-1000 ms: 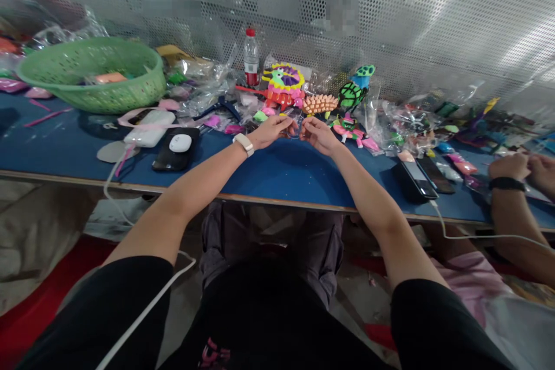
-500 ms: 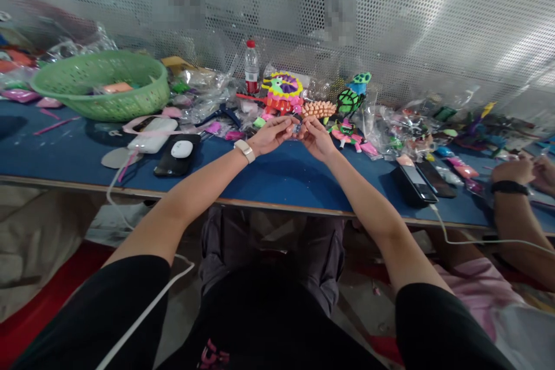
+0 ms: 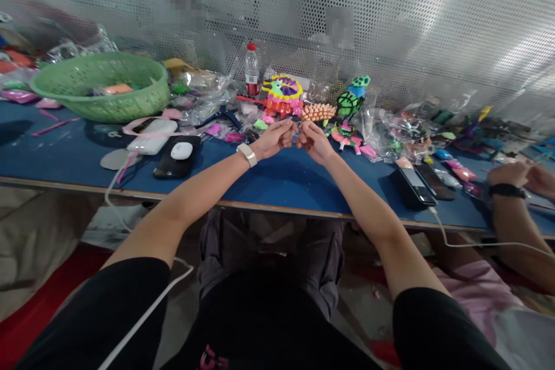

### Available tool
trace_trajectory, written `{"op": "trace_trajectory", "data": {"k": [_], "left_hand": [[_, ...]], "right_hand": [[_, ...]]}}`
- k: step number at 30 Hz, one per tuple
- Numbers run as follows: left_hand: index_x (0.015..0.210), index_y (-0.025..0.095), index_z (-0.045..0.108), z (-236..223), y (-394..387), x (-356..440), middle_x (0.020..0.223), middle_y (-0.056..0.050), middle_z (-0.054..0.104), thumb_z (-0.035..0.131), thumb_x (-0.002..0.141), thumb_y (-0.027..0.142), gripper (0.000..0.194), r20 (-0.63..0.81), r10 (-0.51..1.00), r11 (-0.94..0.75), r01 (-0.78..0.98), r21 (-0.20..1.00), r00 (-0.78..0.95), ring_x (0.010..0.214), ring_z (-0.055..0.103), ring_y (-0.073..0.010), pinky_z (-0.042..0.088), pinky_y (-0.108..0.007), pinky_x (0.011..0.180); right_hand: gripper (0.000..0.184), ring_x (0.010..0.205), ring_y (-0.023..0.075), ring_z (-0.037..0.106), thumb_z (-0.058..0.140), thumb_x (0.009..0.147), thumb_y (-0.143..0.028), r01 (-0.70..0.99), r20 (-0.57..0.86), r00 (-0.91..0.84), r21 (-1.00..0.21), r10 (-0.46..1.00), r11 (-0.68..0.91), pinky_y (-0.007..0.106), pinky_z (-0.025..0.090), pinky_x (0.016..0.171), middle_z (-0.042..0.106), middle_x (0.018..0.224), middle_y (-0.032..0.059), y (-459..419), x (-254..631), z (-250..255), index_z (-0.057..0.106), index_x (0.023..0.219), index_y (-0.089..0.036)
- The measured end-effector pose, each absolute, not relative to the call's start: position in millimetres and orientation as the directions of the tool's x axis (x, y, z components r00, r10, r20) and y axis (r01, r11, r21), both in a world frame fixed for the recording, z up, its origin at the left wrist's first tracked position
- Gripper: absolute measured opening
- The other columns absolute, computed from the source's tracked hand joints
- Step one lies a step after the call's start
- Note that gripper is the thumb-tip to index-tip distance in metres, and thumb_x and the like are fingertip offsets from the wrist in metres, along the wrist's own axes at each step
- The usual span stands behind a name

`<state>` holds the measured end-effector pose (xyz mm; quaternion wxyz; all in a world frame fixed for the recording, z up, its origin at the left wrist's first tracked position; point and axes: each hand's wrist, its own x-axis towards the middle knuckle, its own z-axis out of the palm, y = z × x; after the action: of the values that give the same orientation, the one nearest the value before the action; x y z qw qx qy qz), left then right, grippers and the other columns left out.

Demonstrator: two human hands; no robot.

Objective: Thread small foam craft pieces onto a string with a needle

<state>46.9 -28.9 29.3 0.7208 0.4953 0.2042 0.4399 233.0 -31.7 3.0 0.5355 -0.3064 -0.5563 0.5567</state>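
Observation:
Close together above the blue table (image 3: pixel 286 182), my left hand (image 3: pixel 276 139) and my right hand (image 3: pixel 315 142) both have their fingers curled in a pinch. Between the fingertips shows a small, clear piece of plastic (image 3: pixel 296 134), mostly hidden; its exact kind is too small to make out. Just beyond my hands stand colourful clay figures: a brown spiky one (image 3: pixel 318 112), a red one (image 3: pixel 280 107) with a yellow-edged purple frill (image 3: pixel 291 87), and a green one with black lines (image 3: pixel 348 103). A pink and green figure (image 3: pixel 344 134) lies right of my right hand.
A green basket (image 3: pixel 113 110) stands at the left, near a white power bank (image 3: pixel 154 136) and a black phone (image 3: pixel 169 165). Behind is a red-capped bottle (image 3: pixel 251 69). Clear bags (image 3: pixel 411 133) and a black device (image 3: pixel 411 188) lie right, beside another person's hands (image 3: pixel 514 175).
My fingers have curled in more tightly around the small clear plastic, and less of it shows. The figures and the basket have stayed in place.

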Motion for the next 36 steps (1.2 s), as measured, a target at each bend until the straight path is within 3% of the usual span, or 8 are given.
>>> {"op": "trace_trajectory", "data": {"k": [10,15,19,23,26,29,31,36], "left_hand": [[0.079,0.017,0.065,25.1,-26.9,46.0,0.054,0.010,0.032,0.060,0.120,0.033,0.044,0.142,0.809,0.124,-0.401,0.908,0.571,0.044,0.029,-0.0058,0.036,-0.016,0.049],[0.076,0.018,0.064,15.2,-22.1,49.3,0.052,0.008,0.034,0.063,0.119,0.038,0.047,0.141,0.837,0.049,-0.329,0.943,0.529,0.044,0.030,-0.0066,0.036,-0.021,0.049],[0.074,0.020,0.058,7.5,-19.3,50.9,0.053,0.010,0.035,0.071,0.115,0.041,0.048,0.123,0.862,-0.010,-0.227,0.974,0.492,0.042,0.029,-0.0058,0.036,-0.023,0.049],[0.074,0.021,0.057,9.4,-14.6,46.6,0.054,0.007,0.045,0.072,0.114,0.045,0.048,0.157,0.849,-0.093,-0.151,0.984,0.505,0.045,0.042,-0.0084,0.048,-0.026,0.059],[0.079,0.020,0.063,15.2,-5.8,35.8,0.068,-0.002,0.065,0.070,0.114,0.037,0.039,0.301,0.867,-0.341,0.032,0.939,0.397,0.061,0.060,-0.0143,0.052,-0.029,0.071],[0.096,0.018,0.072,22.3,6.1,16.9,0.093,-0.008,0.076,0.074,0.106,0.022,0.011,0.465,0.840,-0.540,0.361,0.760,0.279,0.090,0.073,-0.0229,0.055,-0.034,0.093],[0.107,0.016,0.075,27.9,13.7,0.7,0.111,-0.014,0.078,0.073,0.103,0.016,0.005,0.480,0.842,-0.528,0.561,0.637,0.247,0.114,0.074,-0.0313,0.053,-0.040,0.110],[0.148,0.003,0.063,38.2,27.8,-42.9,0.147,-0.033,0.068,0.063,0.105,0.015,0.045,0.402,0.915,-0.216,0.824,0.524,-0.015,0.145,0.063,-0.0454,0.046,-0.053,0.126]], "right_hand": [[0.048,0.055,0.0137,0.055,0.090,0.092,-0.067,-0.254,0.265,-0.262,-0.947,0.928,0.198,0.027,0.046,0.053,0.049,0.062,-0.0094,-31.8,234.3,0.8,0.061,0.096,-0.030],[0.061,0.068,0.0213,0.071,0.089,0.082,-0.084,-0.112,0.289,-0.215,-0.956,0.933,0.270,0.033,0.052,0.056,0.064,0.069,-0.0037,-29.3,237.2,-1.3,0.066,0.096,-0.030],[0.062,0.064,0.0199,0.068,0.092,0.076,-0.085,0.061,0.391,-0.133,-0.914,0.911,0.401,0.034,0.050,0.054,0.072,0.074,-0.0008,-28.1,236.2,-1.6,0.070,0.092,-0.029],[0.056,0.064,0.0194,0.065,0.094,0.077,-0.078,0.133,0.374,-0.099,-0.913,0.922,0.385,0.035,0.051,0.055,0.074,0.076,0.0012,-26.6,237.6,-1.4,0.072,0.090,-0.028],[0.057,0.060,0.0198,0.065,0.096,0.074,-0.077,0.118,0.333,-0.101,-0.932,0.937,0.344,0.036,0.052,0.055,0.071,0.074,0.0010,-25.7,240.2,-2.4,0.073,0.089,-0.027],[0.060,0.058,0.0206,0.063,0.094,0.071,-0.081,0.160,0.261,-0.145,-0.946,0.954,0.283,0.036,0.049,0.053,0.070,0.072,0.0024,-24.5,244.7,-5.0,0.073,0.083,-0.025],[0.058,0.059,0.0215,0.063,0.090,0.075,-0.080,0.292,0.216,-0.178,-0.920,0.960,0.261,0.038,0.049,0.054,0.071,0.072,0.0040,-22.9,249.3,-7.2,0.074,0.080,-0.025],[0.028,0.080,0.0251,0.065,0.087,0.087,-0.052,0.644,0.451,-0.096,-0.651,0.887,0.401,0.048,0.060,0.086,0.079,0.101,0.0109,-17.4,261.7,-13.0,0.083,0.091,-0.024]]}}
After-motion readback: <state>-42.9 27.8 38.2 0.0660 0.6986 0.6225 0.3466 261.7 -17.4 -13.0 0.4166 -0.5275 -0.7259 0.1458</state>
